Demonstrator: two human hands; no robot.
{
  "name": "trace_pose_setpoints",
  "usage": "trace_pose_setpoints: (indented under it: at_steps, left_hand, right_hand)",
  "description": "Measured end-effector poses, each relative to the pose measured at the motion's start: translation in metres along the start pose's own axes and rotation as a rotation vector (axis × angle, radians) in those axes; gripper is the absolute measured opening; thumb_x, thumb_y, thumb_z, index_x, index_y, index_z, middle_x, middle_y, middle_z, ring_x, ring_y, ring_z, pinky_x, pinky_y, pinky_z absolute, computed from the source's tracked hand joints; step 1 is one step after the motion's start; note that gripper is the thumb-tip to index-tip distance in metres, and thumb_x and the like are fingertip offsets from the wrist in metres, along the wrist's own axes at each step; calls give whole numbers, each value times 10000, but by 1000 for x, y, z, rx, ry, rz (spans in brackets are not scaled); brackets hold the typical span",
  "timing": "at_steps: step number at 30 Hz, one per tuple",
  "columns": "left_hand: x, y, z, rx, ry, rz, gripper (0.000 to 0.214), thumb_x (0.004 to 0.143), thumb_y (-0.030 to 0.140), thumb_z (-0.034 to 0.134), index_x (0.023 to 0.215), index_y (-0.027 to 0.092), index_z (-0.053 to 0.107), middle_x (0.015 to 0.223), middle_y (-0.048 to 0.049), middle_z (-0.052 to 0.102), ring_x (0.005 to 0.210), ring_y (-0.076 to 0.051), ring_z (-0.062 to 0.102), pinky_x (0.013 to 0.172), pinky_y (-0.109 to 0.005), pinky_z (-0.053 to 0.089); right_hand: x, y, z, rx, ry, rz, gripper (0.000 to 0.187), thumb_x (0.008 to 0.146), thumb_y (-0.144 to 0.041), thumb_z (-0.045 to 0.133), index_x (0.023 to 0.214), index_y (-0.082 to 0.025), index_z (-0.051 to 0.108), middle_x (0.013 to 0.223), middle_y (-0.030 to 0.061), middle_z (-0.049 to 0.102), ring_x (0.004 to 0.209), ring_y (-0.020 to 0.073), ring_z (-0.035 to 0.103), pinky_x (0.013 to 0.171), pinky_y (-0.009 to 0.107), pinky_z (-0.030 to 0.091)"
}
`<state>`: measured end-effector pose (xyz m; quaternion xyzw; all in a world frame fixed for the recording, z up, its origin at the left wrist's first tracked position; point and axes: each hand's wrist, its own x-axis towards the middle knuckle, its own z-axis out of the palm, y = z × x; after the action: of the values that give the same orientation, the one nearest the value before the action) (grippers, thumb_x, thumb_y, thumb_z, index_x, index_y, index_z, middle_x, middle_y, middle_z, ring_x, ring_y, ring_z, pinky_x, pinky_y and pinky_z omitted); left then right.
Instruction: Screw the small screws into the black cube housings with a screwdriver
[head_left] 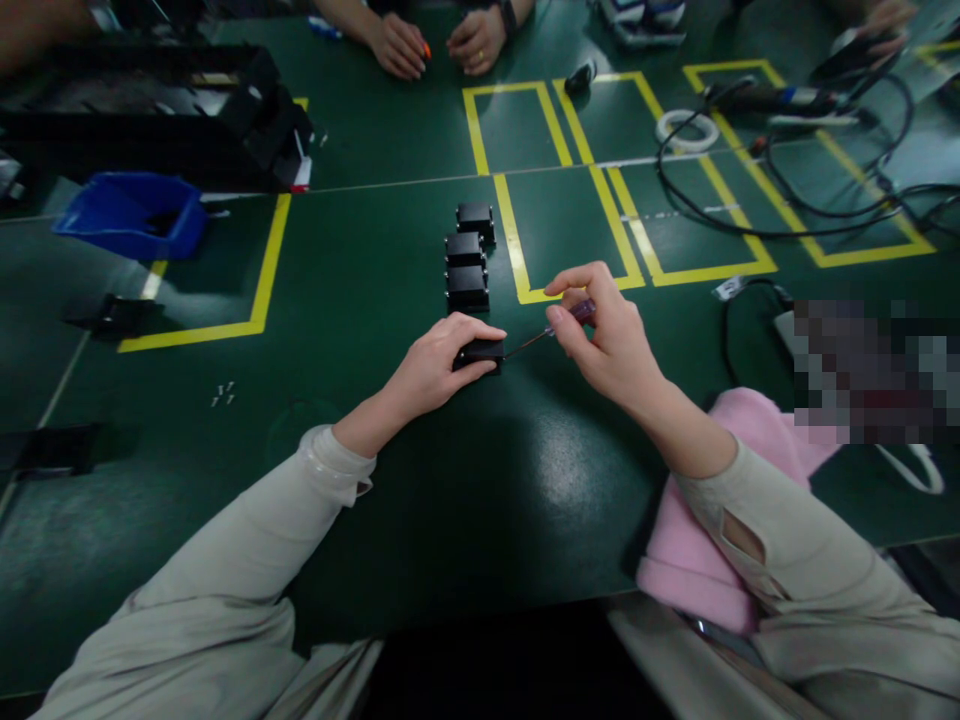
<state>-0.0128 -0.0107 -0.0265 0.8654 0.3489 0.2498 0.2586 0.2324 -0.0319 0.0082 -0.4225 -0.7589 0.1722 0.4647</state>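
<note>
My left hand (442,362) grips a small black box (484,350) on the table, thumb on its near side and fingers over its far side. In my right hand (611,325) is a screwdriver (583,310) with a see-through purplish handle. Its thin shaft points left, and the tip meets or nearly meets the right end of the box; I cannot tell whether it sits in a screw. Just beyond stand three similar black boxes (466,285) in a row, with small shiny screws at their ends.
Several loose screws (223,393) lie at left on the green table (360,260). A blue bin (135,215) and black trays (150,120) are farther left. A pink cloth (697,560) lies under my right forearm. Cables (720,215) and a white tape roll (686,130) are at right. Another person's hands (401,45) rest opposite.
</note>
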Motion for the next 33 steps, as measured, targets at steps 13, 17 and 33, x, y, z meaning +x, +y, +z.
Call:
trace_pose_setpoints:
  at_steps: [13, 17, 33]
  left_hand:
    - [1, 1, 0, 6, -3, -6, 304, 965, 290, 634, 1260, 218, 624, 1220, -71, 656, 1172, -234, 612, 1031, -399, 479]
    - [0, 1, 0, 8, -7, -5, 307, 967, 284, 633, 1265, 213, 623, 1223, -71, 653, 1170, -229, 612, 1027, -390, 477]
    - [0, 1, 0, 3, -1, -5, 307, 967, 295, 635, 1262, 210, 627, 1219, -76, 656, 1165, -235, 614, 1025, -390, 476]
  right_hand:
    - [-1, -1, 0, 11, -28, 17, 122, 996, -350, 533, 963, -233, 545, 707, -49, 552, 546, 92, 537, 562, 259, 430]
    - [0, -1, 0, 7, -9, 7, 117, 990, -329, 535, 933, -227, 543, 726, -42, 562, 557, 89, 545, 553, 249, 423]
    - [0, -1, 0, -9, 9, -22, 103, 980, -318, 543, 1020, -224, 561, 815, -17, 579, 647, 107, 567, 621, 263, 474]
